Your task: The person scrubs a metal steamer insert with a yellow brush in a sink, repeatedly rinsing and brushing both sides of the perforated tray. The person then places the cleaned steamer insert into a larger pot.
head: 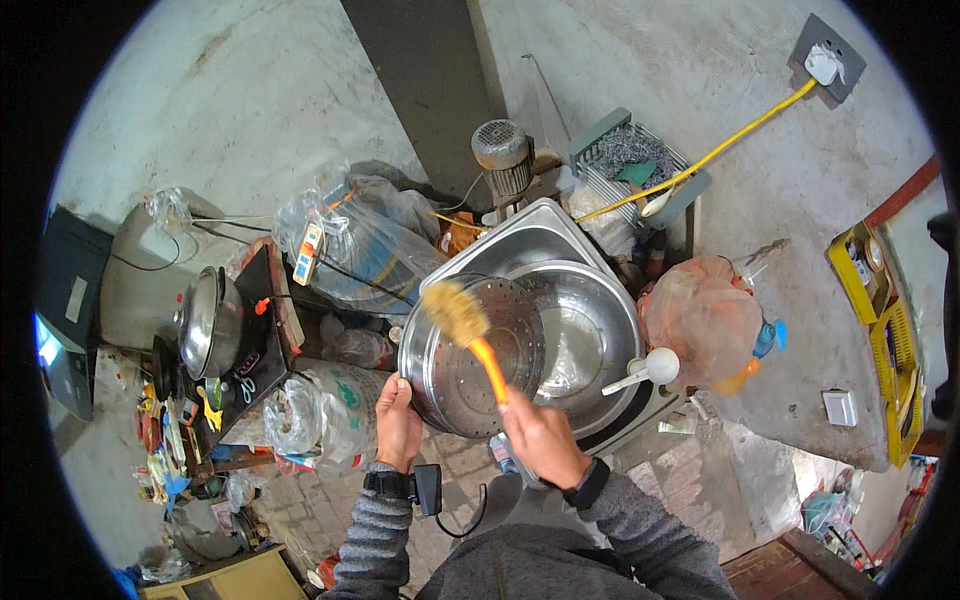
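Note:
My left hand (398,422) grips the near left rim of a round metal steamer tray (517,337) with small holes in its bottom. The tray is tilted over the left side of a stainless steel sink (551,240). In my right hand (546,442) is the orange handle of a scrubbing brush (456,312). The brush's tan bristle head lies over the tray's left part and is slightly blurred; whether it touches the metal I cannot tell. Beside the tray, a wide metal basin (574,352) sits in the sink with some water in it.
A white ladle (660,367) rests by the basin's right rim. Behind the sink stand an electric motor (501,146) and a grey rack (637,165). A yellow cable (720,150) runs to a wall socket. At left, a lidded pot (210,322) stands on a dark table.

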Action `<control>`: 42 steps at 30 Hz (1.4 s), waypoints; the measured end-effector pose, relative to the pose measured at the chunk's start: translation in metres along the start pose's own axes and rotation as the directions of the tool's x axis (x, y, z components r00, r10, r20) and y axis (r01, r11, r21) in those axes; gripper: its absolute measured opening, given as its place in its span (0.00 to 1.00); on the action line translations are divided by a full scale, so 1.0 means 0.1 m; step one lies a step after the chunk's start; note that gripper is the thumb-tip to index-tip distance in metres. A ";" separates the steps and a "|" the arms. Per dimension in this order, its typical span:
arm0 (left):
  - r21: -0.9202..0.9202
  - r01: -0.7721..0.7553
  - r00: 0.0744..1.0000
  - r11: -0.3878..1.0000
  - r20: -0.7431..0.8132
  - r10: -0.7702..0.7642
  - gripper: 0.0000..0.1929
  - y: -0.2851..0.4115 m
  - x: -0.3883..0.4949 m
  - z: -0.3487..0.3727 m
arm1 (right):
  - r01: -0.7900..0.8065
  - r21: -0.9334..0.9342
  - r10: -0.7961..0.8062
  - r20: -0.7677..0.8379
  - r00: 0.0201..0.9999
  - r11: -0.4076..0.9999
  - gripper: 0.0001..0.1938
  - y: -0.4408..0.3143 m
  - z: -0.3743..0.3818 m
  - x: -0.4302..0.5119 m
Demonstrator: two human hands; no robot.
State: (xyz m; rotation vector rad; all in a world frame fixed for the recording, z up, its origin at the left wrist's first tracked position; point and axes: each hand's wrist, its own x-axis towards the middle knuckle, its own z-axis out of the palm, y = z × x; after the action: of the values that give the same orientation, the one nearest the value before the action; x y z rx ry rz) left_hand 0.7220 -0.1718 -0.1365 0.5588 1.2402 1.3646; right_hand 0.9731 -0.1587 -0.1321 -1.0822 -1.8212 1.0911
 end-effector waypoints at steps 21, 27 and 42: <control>-0.101 -0.017 0.999 0.995 -0.043 0.013 0.10 0.01 0.06 0.09 | -0.265 0.028 0.264 -0.228 0.937 0.964 0.15 0.50 -0.14 -0.56; -0.103 0.053 0.998 0.993 0.032 -0.050 0.10 -0.01 0.07 0.29 | -0.069 -0.086 0.055 -0.161 0.985 0.994 0.12 -0.05 -0.08 0.11; -0.209 0.046 0.999 0.977 -0.015 -0.050 0.14 -0.05 0.15 0.38 | 0.037 -0.271 -0.039 0.001 0.999 0.962 0.09 -0.26 -0.13 0.17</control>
State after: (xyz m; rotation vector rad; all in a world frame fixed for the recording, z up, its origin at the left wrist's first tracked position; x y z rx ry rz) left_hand 0.7533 -0.1459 -0.1333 0.3668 1.1033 1.4415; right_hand 0.9707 -0.1473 -0.1008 -1.1985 -2.0212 0.8317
